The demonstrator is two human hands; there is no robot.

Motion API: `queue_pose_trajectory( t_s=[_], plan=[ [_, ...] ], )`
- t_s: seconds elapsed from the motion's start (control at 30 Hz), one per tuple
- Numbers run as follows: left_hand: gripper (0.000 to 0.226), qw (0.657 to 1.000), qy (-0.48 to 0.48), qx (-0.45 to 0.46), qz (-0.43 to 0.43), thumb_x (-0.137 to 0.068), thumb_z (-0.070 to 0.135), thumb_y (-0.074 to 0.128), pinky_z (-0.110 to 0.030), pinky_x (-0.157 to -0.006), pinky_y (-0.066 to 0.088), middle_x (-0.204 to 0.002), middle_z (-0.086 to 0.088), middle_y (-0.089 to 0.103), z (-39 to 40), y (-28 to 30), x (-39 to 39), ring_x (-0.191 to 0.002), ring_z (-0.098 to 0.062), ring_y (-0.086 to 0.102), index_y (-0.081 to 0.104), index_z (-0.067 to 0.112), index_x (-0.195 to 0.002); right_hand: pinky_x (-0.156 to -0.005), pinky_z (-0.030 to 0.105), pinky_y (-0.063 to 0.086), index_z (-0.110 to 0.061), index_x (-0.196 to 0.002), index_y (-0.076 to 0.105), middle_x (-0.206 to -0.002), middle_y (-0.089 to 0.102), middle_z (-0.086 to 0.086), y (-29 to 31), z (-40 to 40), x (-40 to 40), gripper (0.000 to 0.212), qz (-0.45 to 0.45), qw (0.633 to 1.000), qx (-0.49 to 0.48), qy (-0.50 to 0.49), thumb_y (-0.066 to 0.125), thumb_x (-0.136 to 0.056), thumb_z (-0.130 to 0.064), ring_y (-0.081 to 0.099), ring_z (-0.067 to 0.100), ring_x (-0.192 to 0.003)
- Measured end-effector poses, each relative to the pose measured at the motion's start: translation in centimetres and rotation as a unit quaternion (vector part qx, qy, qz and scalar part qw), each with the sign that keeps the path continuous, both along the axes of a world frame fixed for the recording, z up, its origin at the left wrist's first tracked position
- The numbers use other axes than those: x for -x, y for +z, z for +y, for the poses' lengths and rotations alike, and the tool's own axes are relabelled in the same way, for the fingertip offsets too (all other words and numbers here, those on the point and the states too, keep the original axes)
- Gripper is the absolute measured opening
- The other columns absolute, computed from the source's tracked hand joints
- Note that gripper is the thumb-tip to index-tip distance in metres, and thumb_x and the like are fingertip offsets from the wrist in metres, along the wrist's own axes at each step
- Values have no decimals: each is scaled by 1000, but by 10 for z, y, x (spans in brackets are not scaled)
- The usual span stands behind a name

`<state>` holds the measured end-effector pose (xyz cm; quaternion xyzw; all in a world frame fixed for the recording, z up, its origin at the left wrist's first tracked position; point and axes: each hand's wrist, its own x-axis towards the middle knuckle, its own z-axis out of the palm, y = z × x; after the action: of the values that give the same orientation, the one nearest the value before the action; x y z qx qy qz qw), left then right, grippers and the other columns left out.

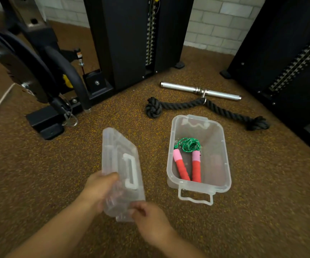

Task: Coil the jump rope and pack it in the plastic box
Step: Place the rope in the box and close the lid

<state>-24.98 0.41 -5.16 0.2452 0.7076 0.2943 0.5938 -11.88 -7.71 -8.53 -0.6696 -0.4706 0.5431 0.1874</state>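
item: clear plastic lid (121,164), with a moulded white handle on its upper face. held off the floor and tilted, far end pointing away from the person. left hand (99,189) grips the near left edge, thumb on top and fingers curled beneath (seen blurred through the plastic). right hand (146,215) pinches the near corner between thumb and fingertips.

item: plastic box (199,187), clear, open, resting on the floor to the right of both hands and a little beyond them; its latch handle is folded out at the near end.

item: jump rope (188,145), inside the box. green cord bundled toward the far end, two red-and-pink handles lying side by side toward the near end, one against the left wall.

item: black braided rope (184,106) with knotted ends, on the floor beyond the box, clipped to a chrome bar (200,90).

item: speckled brown floor (38,174) under everything; black gym machines (130,38) stand well beyond the hands.
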Motion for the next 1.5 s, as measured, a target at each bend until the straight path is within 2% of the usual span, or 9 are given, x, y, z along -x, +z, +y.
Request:
queue_pose_trajectory(
  t_s=[0.13,0.23,0.33,0.4,0.53,0.7,1.2,1.37,1.5],
  plan=[
    [19,998,11,13,-54,-82,1,60,-46,-74,57,-101,-22,70,-13,26,23,-90,-36,68,62,2,-102,-101,25,40,-10,-108,68,-106,49,3,16,7,-15,27,-69,995,-56,32,51,-93,-26,55,19,-109],
    [34,989,-17,-15,-145,-86,6,55,-46,-89,50,-115,-19,66,-24,44,35,-105,-34,64,52,8,-120,-105,33,41,-24,-117,52,-120,46,0,31,12,-30,32,-54,998,-18,-24,61,-86,-30,52,18,-115],
    [55,974,-50,-34,-219,-76,15,62,-42,-79,58,-117,-17,67,-31,60,41,-103,-33,67,49,13,-130,-90,42,54,-24,-120,43,-122,60,5,51,17,-57,54,42,995,54,-71,71,-74,-27,63,22,-105],
    [63,966,-79,-28,-244,-66,15,76,-40,-73,60,-115,-18,69,-33,73,38,-98,-32,69,54,10,-124,-77,37,57,-20,-117,49,-113,65,6,71,17,-80,45,112,985,110,-68,72,-79,-17,66,19,-95],
    [44,977,-139,-36,-158,-79,4,69,-45,-80,58,-115,-23,68,-31,92,11,-99,-36,69,56,2,-121,-61,25,55,-8,-113,60,-109,67,8,107,12,-127,31,71,995,55,-42,69,-83,-12,67,18,-85],
    [55,982,-173,-54,-62,-81,-10,60,-39,-85,55,-113,-18,68,-21,97,-49,-98,-28,68,46,1,-133,-86,43,57,-10,-115,64,-104,72,10,104,0,-173,35,-15,988,-27,-151,72,-81,-11,70,26,-93],
    [48,951,-270,-108,109,-82,-1,55,-33,-94,50,-108,5,66,2,31,-142,-100,-18,64,59,22,-123,-89,43,55,-11,-121,61,-108,69,5,48,10,-225,37,-64,960,-25,-270,66,-85,-17,67,24,-95],
    [45,952,-257,-111,126,-82,-2,55,-31,-89,51,-112,3,66,6,20,-149,-95,-19,63,61,21,-120,-55,20,43,-12,-118,66,-97,67,2,44,19,-226,30,-101,965,-43,-240,61,-88,-16,60,12,-74],
    [48,956,-250,-97,117,-83,-1,54,-33,-90,50,-110,3,65,11,11,-149,-100,-20,63,58,20,-126,-54,20,43,-13,-120,64,-96,65,3,39,22,-225,32,-116,965,-40,-233,59,-88,-17,60,17,-77]
  ],
)
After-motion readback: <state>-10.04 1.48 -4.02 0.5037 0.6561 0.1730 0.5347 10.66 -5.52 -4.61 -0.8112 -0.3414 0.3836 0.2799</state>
